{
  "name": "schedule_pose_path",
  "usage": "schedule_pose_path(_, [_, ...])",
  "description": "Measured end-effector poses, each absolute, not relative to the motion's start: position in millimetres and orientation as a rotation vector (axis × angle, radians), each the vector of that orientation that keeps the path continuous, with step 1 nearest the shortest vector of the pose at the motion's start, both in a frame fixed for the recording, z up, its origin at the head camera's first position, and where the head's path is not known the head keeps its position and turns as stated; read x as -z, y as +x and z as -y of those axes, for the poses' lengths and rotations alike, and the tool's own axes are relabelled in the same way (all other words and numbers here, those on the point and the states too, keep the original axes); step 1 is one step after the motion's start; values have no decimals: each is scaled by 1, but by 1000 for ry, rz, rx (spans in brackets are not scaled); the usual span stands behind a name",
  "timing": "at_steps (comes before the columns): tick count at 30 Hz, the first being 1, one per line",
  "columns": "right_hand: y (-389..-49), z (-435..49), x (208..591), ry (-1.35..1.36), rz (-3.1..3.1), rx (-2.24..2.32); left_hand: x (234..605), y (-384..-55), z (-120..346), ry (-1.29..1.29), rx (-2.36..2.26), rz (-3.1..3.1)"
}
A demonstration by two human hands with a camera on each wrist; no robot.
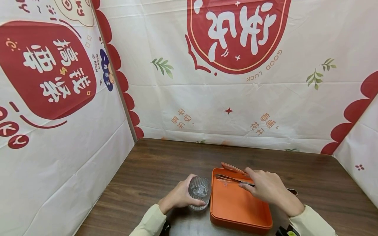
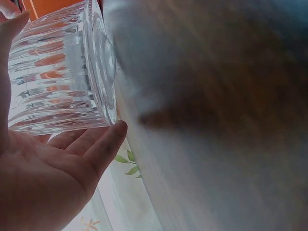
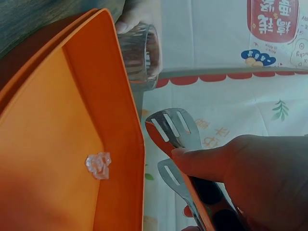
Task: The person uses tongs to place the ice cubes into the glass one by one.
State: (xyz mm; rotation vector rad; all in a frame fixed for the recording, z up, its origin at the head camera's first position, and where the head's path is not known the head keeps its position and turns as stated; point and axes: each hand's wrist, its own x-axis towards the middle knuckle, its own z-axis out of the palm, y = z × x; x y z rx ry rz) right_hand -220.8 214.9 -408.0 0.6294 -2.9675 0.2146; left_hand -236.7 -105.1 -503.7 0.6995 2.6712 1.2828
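My left hand point(image 1: 180, 196) holds a clear ribbed glass point(image 1: 199, 187), thumb on one side and fingers on the other. The glass is just left of an orange rectangular box point(image 1: 236, 205); whether its base touches the table I cannot tell. My right hand point(image 1: 267, 186) grips metal tongs point(image 3: 171, 127) with slotted ends, thumb on one arm. The tongs are over the box's far part, their two ends apart with nothing seen between them. A small clear, ice-like lump point(image 3: 98, 165) lies inside the box, below the tongs.
Dark wood-grain table point(image 1: 141, 164) lies under everything. White printed cloth point(image 1: 206, 105) hangs behind the table's far edge, and more cloth point(image 1: 73, 157) stands along the left side. A black strap device point(image 1: 286, 231) sits at the right wrist.
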Motion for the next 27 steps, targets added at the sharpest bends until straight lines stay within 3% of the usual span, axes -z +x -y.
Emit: schedule_pose_path(27, [-234,-214,441,560,3157,-109,505,-238,106,721,-1283,-2686])
